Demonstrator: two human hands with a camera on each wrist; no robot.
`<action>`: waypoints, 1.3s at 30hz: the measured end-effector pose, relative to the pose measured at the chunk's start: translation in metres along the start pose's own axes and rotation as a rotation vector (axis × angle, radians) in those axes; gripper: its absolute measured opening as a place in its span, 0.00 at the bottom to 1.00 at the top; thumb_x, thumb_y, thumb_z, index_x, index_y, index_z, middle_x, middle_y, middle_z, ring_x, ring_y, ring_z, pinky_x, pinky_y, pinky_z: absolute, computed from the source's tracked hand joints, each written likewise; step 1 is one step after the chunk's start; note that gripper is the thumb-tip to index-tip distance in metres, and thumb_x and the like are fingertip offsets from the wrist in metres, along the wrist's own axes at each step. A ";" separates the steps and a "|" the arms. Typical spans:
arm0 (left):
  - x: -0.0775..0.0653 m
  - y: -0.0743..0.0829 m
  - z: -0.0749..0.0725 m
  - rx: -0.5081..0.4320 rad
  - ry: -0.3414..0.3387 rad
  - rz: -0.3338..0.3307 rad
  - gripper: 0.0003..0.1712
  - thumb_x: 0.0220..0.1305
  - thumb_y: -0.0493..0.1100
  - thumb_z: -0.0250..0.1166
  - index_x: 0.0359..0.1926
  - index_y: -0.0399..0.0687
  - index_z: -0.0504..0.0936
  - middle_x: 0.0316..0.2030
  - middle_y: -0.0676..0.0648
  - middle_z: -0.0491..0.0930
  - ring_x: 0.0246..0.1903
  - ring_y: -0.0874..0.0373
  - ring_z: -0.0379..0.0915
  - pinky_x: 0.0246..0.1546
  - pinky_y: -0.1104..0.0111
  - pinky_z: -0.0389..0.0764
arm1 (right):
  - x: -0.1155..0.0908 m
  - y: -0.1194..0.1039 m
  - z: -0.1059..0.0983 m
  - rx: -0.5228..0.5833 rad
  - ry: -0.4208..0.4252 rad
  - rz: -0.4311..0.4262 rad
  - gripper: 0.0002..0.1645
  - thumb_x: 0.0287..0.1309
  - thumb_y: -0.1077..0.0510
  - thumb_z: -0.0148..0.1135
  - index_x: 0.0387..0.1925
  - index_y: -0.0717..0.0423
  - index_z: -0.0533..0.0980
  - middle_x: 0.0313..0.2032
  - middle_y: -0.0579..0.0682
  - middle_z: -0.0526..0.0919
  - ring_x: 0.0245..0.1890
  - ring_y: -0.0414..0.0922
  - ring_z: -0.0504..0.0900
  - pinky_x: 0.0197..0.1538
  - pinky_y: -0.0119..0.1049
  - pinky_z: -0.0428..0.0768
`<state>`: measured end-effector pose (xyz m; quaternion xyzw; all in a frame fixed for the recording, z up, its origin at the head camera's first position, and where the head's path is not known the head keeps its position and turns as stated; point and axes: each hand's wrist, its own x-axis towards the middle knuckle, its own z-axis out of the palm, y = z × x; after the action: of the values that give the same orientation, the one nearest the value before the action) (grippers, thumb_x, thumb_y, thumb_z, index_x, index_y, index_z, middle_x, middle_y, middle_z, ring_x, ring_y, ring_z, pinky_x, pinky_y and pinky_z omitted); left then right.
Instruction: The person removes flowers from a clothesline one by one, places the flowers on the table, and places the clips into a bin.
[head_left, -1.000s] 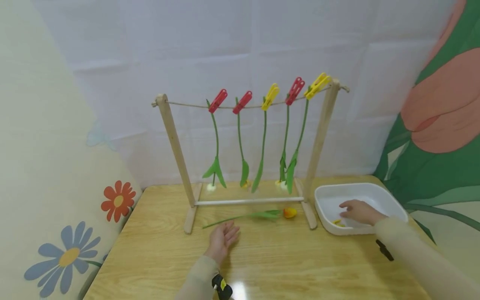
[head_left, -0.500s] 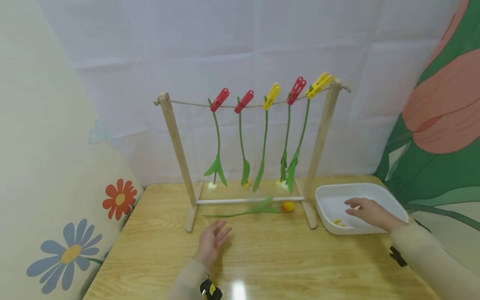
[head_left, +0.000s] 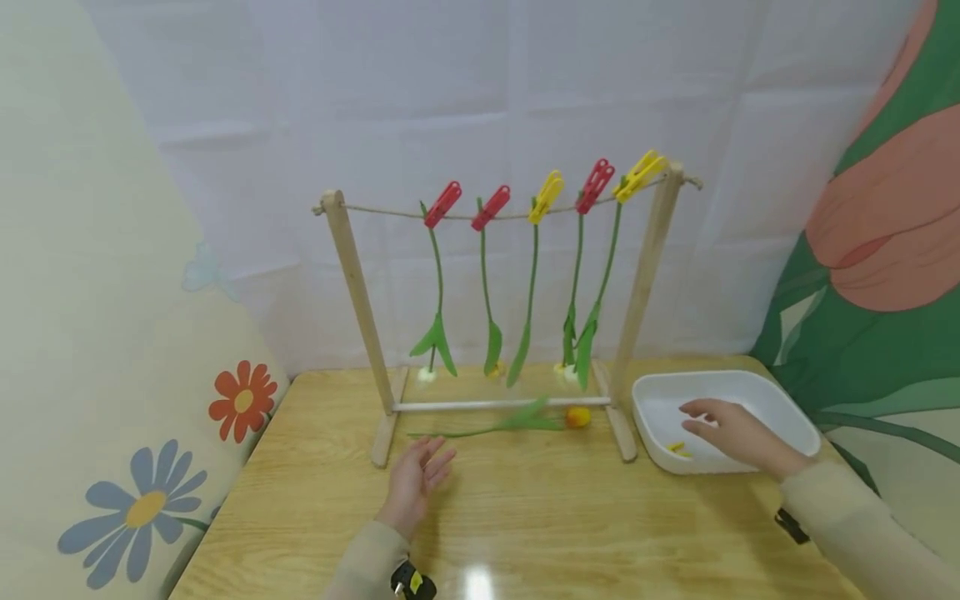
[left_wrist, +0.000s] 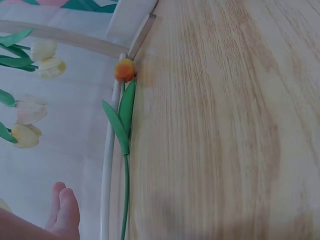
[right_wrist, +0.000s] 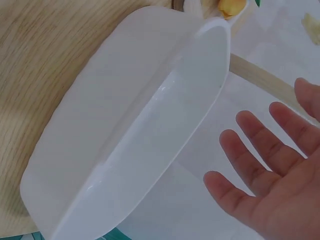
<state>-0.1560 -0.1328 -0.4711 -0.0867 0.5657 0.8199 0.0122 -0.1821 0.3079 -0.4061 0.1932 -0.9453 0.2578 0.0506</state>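
An orange-yellow tulip (head_left: 577, 417) lies on the table along the foot of a wooden rack, its green stem pointing left. Close to the stem's end, my left hand (head_left: 411, 483) is held with loose fingers and nothing in it. Over the white basin (head_left: 720, 379) at the right, my right hand (head_left: 738, 433) hovers with fingers spread, holding nothing. Yellow clothespins (head_left: 678, 449) lie in the basin, left of that hand. From the rack's cord hang several tulips upside down by red clothespins (head_left: 443, 205) and yellow clothespins (head_left: 546, 197). In the left wrist view, the lying tulip (left_wrist: 124, 70) shows beside the white bar.
The rack has two wooden posts (head_left: 352, 292), flat feet and a white lower bar (head_left: 480, 406). Behind it hangs a white cloth (head_left: 480, 83). The wooden table (head_left: 540, 517) reaches toward me. Painted flowers cover the walls on both sides.
My left hand has drawn back a little to the left, away from the tulip, whose near leaf now stands up. My right hand has stayed over the basin, shifting only slightly.
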 end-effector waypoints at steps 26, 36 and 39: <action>-0.004 0.049 0.018 0.021 0.149 0.204 0.19 0.74 0.36 0.47 0.60 0.27 0.61 0.46 0.45 0.78 0.41 0.62 0.80 0.49 0.69 0.81 | 0.000 -0.049 0.004 -0.052 0.349 -0.212 0.13 0.58 0.69 0.63 0.45 0.71 0.79 0.43 0.65 0.82 0.45 0.63 0.79 0.45 0.53 0.75; -0.007 0.068 0.022 0.078 0.135 0.305 0.17 0.75 0.35 0.44 0.58 0.27 0.65 0.44 0.48 0.80 0.43 0.62 0.79 0.45 0.73 0.81 | 0.003 -0.068 -0.006 -0.031 0.339 -0.229 0.14 0.61 0.69 0.60 0.48 0.72 0.77 0.45 0.67 0.81 0.47 0.65 0.77 0.46 0.60 0.75; -0.008 0.073 0.023 0.122 0.120 0.343 0.18 0.76 0.35 0.43 0.59 0.27 0.65 0.49 0.42 0.78 0.47 0.59 0.78 0.47 0.72 0.80 | 0.004 -0.074 -0.009 -0.027 0.332 -0.233 0.14 0.62 0.69 0.60 0.49 0.71 0.77 0.45 0.66 0.81 0.47 0.65 0.77 0.46 0.61 0.76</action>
<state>-0.1595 -0.1365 -0.3945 -0.0368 0.6205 0.7676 -0.1562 -0.1570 0.2530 -0.3627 0.2552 -0.8986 0.2660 0.2379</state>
